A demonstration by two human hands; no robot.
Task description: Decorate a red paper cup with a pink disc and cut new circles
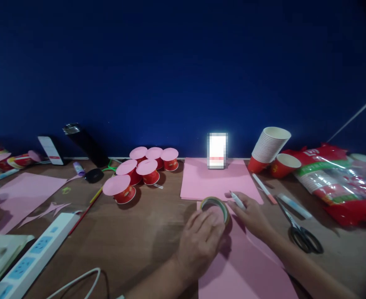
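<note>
My left hand (198,245) is closed on a roll of tape (226,209), its fingers reaching over the ring's near side. The ring sits at the top edge of a pink paper sheet (241,270), with pink paper showing through its centre. In my right hand (248,209) is a white marker pen (238,200), gripped just right of the tape roll, its end pointing up and left. Beyond both hands lies a stack of pink paper (214,182). To the left stand several red paper cups (125,196) topped with pink paper discs (117,185).
Black-handled scissors (304,236) lie right of my right arm. Behind them are stacked paper cups (270,145) and a red plastic package (332,178). A phone (217,150) leans on the blue wall. At left are a power strip (39,253), paper scraps (45,209) and a dark bottle (87,145).
</note>
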